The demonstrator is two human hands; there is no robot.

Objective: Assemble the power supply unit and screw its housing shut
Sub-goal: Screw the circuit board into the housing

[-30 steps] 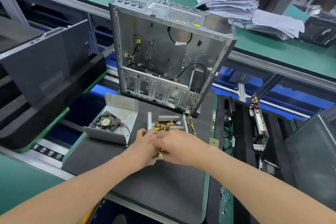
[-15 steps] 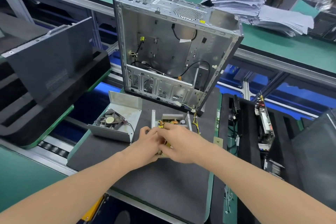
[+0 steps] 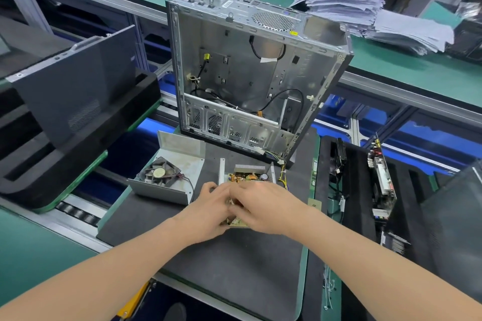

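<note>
Head: two hands [image 3: 208, 207] hold one board [image 3: 247, 177].

We see the open power supply base [image 3: 247, 177], circuit board exposed, flat on the dark mat [image 3: 234, 268]; its fan-bearing housing cover [image 3: 180, 164] lies just left, interior upward.

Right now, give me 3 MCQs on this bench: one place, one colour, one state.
1. The fan cover lies: A left of the circuit board; B right of it; C on top of it.
2. The bench top behind the PC chassis is: A red; B green; C white.
3. The chassis side facing the camera is: A panelled shut; B open; C taped over.
Answers: 1 A, the cover sits left of the board; 2 B, the surface is plainly green; 3 B, inner cables and brackets show.
</note>
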